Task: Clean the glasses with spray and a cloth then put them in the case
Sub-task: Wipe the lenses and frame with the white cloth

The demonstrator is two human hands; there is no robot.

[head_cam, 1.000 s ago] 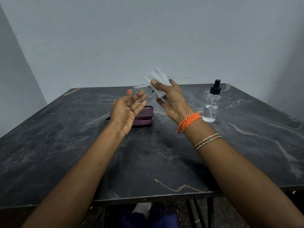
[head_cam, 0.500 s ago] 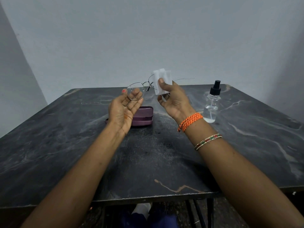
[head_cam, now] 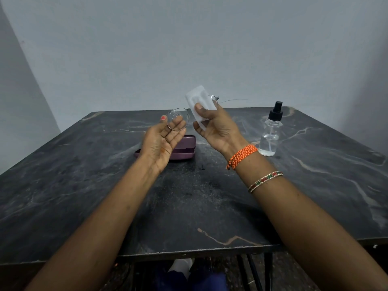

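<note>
- My left hand (head_cam: 161,141) pinches the glasses (head_cam: 177,120) by one droplet-speckled lens, held above the case (head_cam: 184,147), which it partly hides.
- My right hand (head_cam: 218,131) pinches the cloth (head_cam: 199,101) over the other lens, hiding it.

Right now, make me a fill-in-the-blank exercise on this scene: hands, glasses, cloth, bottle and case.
1. The right hand pinches a cloth that is ____ in colour.
2. The left hand holds the glasses by one lens; the purple case on the table has its lid ____.
3. The clear spray bottle wears a ____ cap.

Missing words: white; closed; black.
</note>
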